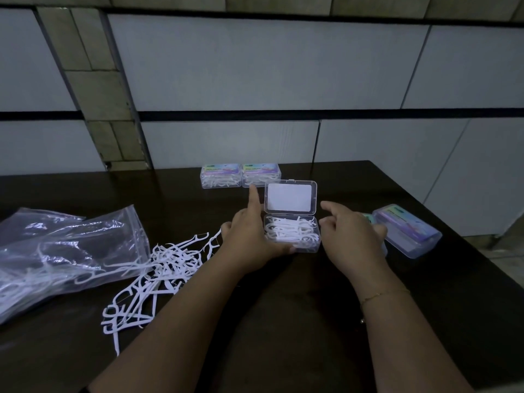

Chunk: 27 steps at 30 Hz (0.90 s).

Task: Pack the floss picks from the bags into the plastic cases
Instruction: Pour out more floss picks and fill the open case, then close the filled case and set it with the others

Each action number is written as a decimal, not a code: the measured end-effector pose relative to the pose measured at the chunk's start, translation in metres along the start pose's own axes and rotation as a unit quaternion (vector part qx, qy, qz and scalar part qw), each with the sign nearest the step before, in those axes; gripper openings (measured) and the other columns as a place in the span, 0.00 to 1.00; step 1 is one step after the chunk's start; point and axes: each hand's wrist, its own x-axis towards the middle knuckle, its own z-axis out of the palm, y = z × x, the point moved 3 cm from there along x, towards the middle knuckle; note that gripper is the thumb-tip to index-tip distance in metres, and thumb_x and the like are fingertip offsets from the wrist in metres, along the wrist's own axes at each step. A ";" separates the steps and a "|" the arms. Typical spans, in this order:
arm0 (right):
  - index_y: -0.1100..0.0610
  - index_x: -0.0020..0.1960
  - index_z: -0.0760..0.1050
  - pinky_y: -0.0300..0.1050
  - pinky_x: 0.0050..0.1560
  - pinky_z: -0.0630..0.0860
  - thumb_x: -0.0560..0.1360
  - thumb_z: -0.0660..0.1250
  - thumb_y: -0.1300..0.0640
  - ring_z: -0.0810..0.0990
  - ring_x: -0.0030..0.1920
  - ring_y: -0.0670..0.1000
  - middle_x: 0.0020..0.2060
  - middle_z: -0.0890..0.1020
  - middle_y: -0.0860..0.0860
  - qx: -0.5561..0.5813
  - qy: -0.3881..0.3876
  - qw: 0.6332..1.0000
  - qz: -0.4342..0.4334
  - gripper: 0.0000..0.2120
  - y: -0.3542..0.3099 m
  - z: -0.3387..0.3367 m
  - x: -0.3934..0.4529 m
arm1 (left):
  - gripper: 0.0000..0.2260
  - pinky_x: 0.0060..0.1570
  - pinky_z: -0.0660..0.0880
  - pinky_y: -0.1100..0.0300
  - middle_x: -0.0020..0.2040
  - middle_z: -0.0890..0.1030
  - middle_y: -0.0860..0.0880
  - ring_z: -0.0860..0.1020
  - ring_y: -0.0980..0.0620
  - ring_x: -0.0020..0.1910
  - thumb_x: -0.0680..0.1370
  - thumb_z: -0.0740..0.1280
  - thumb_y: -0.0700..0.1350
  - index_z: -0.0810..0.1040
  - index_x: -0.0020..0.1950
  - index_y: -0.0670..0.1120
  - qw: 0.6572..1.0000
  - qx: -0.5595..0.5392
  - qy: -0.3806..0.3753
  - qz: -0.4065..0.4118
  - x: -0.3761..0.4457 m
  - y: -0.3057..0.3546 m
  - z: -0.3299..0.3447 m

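Observation:
A clear plastic case (292, 232) stands open mid-table, its lid (290, 200) upright and its base filled with white floss picks. My left hand (251, 232) holds the case's left side, thumb along its front edge and index finger pointing up beside the lid. My right hand (350, 234) hovers just right of the case, fingers loosely spread, holding nothing. A loose pile of white floss picks (158, 275) lies to the left, spilling from a clear zip bag (65, 251).
Two closed, filled cases (240, 175) with colourful labels stand at the table's back edge. Two more labelled cases (408, 234) lie behind my right hand. The dark table's right edge (453, 231) runs diagonally; a tiled wall rises behind.

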 end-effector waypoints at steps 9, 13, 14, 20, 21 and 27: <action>0.36 0.72 0.54 0.49 0.50 0.60 0.79 0.58 0.55 0.72 0.55 0.52 0.51 0.77 0.49 0.052 0.025 0.998 -0.030 0.27 0.006 0.002 0.002 | 0.42 0.65 0.57 0.53 0.72 0.66 0.55 0.61 0.54 0.71 0.65 0.74 0.62 0.59 0.74 0.55 0.991 0.100 0.061 0.059 -0.004 0.001 -0.006; 0.38 0.68 0.66 0.51 0.59 0.60 0.79 0.60 0.51 0.66 0.63 0.51 0.62 0.72 0.47 -0.033 -0.032 0.995 -0.089 0.18 -0.001 -0.007 -0.006 | 0.29 0.64 0.61 0.54 0.70 0.70 0.54 0.68 0.54 0.67 0.71 0.71 0.58 0.67 0.70 0.57 0.987 0.120 0.065 0.086 -0.006 0.004 -0.007; 0.38 0.66 0.68 0.52 0.61 0.60 0.79 0.60 0.49 0.65 0.64 0.50 0.63 0.71 0.46 -0.053 -0.046 0.992 -0.102 0.17 -0.003 -0.008 -0.008 | 0.27 0.66 0.61 0.53 0.72 0.68 0.52 0.68 0.53 0.68 0.72 0.70 0.58 0.68 0.70 0.58 0.986 0.131 0.055 0.086 -0.006 0.004 -0.007; 0.39 0.62 0.74 0.50 0.62 0.59 0.78 0.62 0.47 0.62 0.64 0.50 0.65 0.68 0.44 -0.108 -0.040 0.985 -0.128 0.14 -0.014 0.001 -0.014 | 0.27 0.71 0.58 0.50 0.78 0.53 0.52 0.62 0.48 0.73 0.78 0.59 0.61 0.57 0.75 0.59 0.963 0.257 -0.077 0.028 0.002 0.014 -0.006; 0.39 0.63 0.73 0.51 0.63 0.59 0.78 0.62 0.47 0.62 0.65 0.51 0.65 0.68 0.44 -0.124 -0.045 0.983 -0.126 0.14 -0.017 0.003 -0.014 | 0.27 0.72 0.58 0.50 0.78 0.52 0.51 0.61 0.48 0.73 0.78 0.58 0.62 0.56 0.75 0.58 0.961 0.263 -0.088 0.021 0.003 0.015 -0.007; 0.41 0.67 0.70 0.54 0.65 0.58 0.78 0.61 0.47 0.61 0.66 0.55 0.67 0.67 0.47 -0.182 -0.091 0.976 -0.072 0.17 -0.025 0.011 -0.009 | 0.27 0.69 0.59 0.51 0.77 0.54 0.51 0.63 0.49 0.73 0.77 0.57 0.64 0.59 0.75 0.58 0.966 0.253 -0.051 0.031 -0.001 0.012 -0.003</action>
